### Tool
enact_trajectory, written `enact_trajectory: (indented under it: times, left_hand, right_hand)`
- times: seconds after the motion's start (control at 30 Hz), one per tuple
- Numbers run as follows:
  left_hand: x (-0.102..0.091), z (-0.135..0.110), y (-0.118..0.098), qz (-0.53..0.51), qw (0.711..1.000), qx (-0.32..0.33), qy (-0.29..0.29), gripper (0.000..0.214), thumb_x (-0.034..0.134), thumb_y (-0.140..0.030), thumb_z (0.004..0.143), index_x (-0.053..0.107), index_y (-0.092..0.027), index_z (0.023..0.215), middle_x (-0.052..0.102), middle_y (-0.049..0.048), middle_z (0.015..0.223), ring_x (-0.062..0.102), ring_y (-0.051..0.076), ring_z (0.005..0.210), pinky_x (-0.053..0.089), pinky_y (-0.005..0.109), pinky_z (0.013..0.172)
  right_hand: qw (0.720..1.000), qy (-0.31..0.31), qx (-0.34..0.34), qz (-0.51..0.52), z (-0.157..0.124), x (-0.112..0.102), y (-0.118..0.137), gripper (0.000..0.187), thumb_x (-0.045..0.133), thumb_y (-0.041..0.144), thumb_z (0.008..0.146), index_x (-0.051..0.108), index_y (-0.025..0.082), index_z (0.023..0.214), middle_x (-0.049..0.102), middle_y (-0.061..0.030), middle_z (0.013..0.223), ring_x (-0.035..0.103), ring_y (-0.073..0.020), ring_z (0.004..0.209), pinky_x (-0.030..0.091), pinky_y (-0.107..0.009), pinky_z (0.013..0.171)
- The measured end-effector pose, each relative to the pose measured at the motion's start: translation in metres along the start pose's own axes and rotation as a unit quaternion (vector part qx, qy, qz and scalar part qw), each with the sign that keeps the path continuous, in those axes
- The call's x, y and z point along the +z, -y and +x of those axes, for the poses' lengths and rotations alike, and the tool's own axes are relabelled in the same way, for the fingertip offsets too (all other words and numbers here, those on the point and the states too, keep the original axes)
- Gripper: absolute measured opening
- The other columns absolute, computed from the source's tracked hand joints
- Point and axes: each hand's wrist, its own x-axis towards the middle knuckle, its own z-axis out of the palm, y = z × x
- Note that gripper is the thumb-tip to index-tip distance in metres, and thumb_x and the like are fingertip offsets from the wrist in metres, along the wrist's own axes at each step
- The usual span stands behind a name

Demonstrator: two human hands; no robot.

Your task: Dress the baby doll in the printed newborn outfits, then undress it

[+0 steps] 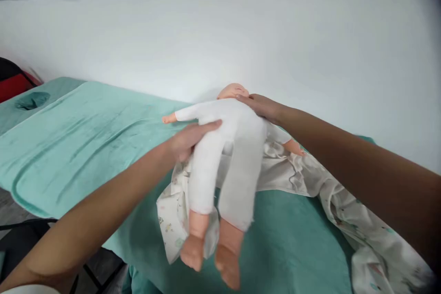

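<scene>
A baby doll (237, 147) with a white cloth body is held up over the bed, its bare feet toward me and its head at the far end. My left hand (193, 138) grips the doll's side near the hip, thumb on top and the other fingers partly hidden beneath. At the doll's neck and shoulder, my right hand (260, 105) is closed around it, with its fingertips partly out of sight. Under the doll lies a rumpled white printed cloth (175, 211), which stretches to the lower right.
A green sheet (79, 138) covers the padded bed, which has a round hole (32, 100) at its left end. A white wall (138, 41) stands right behind. A red and black item (15, 82) sits at the far left.
</scene>
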Motion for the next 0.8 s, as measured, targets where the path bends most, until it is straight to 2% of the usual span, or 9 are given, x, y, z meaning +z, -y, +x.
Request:
enact_trajectory:
  times: [0.07, 0.17, 0.3, 0.4, 0.5, 0.6, 0.67, 0.73, 0.8]
  left_hand:
    - [-0.033, -0.007, -0.017, 0.004, 1.0, -0.014, -0.015, 0.052, 0.071, -0.049, 0.084, 0.067, -0.014, 0.122, 0.077, 0.0129, 0.105, 0.073, 0.027, 0.097, 0.062, 0.038, 0.084]
    - [-0.09, -0.021, -0.03, 0.023, 0.998, -0.016, -0.056, 0.05, 0.071, -0.049, 0.086, 0.067, -0.013, 0.12, 0.078, 0.0113, 0.1, 0.073, 0.024, 0.082, 0.063, 0.036, 0.073]
    - [-0.164, -0.038, -0.027, 0.044, 0.989, -0.018, -0.138, 0.049, 0.076, -0.052, 0.08, 0.07, -0.016, 0.114, 0.077, 0.0111, 0.097, 0.071, 0.022, 0.075, 0.063, 0.035, 0.064]
    - [-0.205, -0.046, -0.019, 0.046, 0.986, -0.026, -0.157, 0.047, 0.074, -0.053, 0.082, 0.07, -0.017, 0.112, 0.077, 0.0103, 0.096, 0.071, 0.023, 0.077, 0.063, 0.035, 0.066]
    - [-0.228, -0.046, -0.009, 0.062, 0.984, -0.014, -0.168, 0.05, 0.068, -0.057, 0.086, 0.069, -0.014, 0.111, 0.077, 0.0105, 0.091, 0.071, 0.024, 0.082, 0.062, 0.041, 0.076]
    - [-0.237, -0.041, 0.002, 0.112, 0.969, 0.012, -0.218, 0.058, 0.064, -0.066, 0.085, 0.071, -0.012, 0.104, 0.075, 0.0113, 0.08, 0.069, 0.027, 0.083, 0.058, 0.052, 0.084]
    - [-0.24, -0.038, 0.01, 0.145, 0.954, 0.039, -0.258, 0.06, 0.068, -0.071, 0.079, 0.072, -0.013, 0.098, 0.074, 0.0117, 0.076, 0.069, 0.03, 0.086, 0.057, 0.054, 0.085]
    - [-0.243, -0.036, 0.016, 0.162, 0.949, 0.052, -0.266, 0.062, 0.067, -0.073, 0.078, 0.072, -0.015, 0.098, 0.074, 0.0121, 0.077, 0.069, 0.031, 0.09, 0.056, 0.052, 0.085]
    - [-0.245, -0.036, 0.018, 0.172, 0.951, 0.033, -0.255, 0.065, 0.062, -0.073, 0.082, 0.07, -0.014, 0.106, 0.075, 0.0131, 0.087, 0.069, 0.03, 0.094, 0.055, 0.049, 0.085]
  right_hand:
    - [0.999, 0.013, 0.02, 0.029, 0.014, 0.021, 0.023, 0.077, 0.06, 0.083, 0.076, 0.064, 0.018, 0.118, 0.071, -0.0205, 0.118, 0.069, -0.0361, 0.103, 0.06, -0.049, 0.082]
    - [0.998, 0.007, 0.011, 0.064, 0.035, 0.068, 0.056, 0.079, 0.064, 0.08, 0.076, 0.062, 0.016, 0.123, 0.069, -0.0208, 0.123, 0.068, -0.0345, 0.107, 0.059, -0.045, 0.084]
    - [0.996, 0.015, -0.017, 0.091, 0.057, 0.135, 0.097, 0.082, 0.069, 0.074, 0.077, 0.057, 0.013, 0.129, 0.065, -0.0211, 0.132, 0.065, -0.0328, 0.116, 0.058, -0.041, 0.093]
    - [0.996, 0.033, -0.028, 0.072, 0.067, 0.169, 0.12, 0.087, 0.072, 0.072, 0.075, 0.052, 0.012, 0.136, 0.059, -0.0222, 0.14, 0.061, -0.034, 0.124, 0.053, -0.043, 0.103]
    - [0.994, 0.065, -0.068, 0.059, 0.075, 0.19, 0.13, 0.089, 0.073, 0.07, 0.076, 0.05, 0.011, 0.138, 0.055, -0.0238, 0.145, 0.058, -0.0359, 0.129, 0.051, -0.044, 0.108]
    - [0.989, 0.082, -0.105, 0.056, 0.084, 0.205, 0.128, 0.089, 0.07, 0.07, 0.079, 0.048, 0.01, 0.142, 0.051, -0.0244, 0.149, 0.056, -0.0367, 0.132, 0.05, -0.045, 0.109]
    - [0.992, 0.078, -0.089, 0.045, 0.091, 0.21, 0.118, 0.1, 0.068, 0.074, 0.077, 0.042, 0.009, 0.148, 0.048, -0.0248, 0.152, 0.055, -0.0365, 0.134, 0.051, -0.045, 0.107]
    - [0.995, 0.078, -0.053, 0.019, 0.096, 0.209, 0.102, 0.11, 0.064, 0.082, 0.074, 0.035, 0.01, 0.152, 0.047, -0.0251, 0.153, 0.057, -0.0357, 0.132, 0.055, -0.045, 0.102]
    - [0.994, 0.082, -0.062, -0.028, 0.097, 0.201, 0.08, 0.103, 0.05, 0.087, 0.079, 0.041, 0.011, 0.148, 0.056, -0.025, 0.144, 0.065, -0.0344, 0.12, 0.059, -0.045, 0.09]
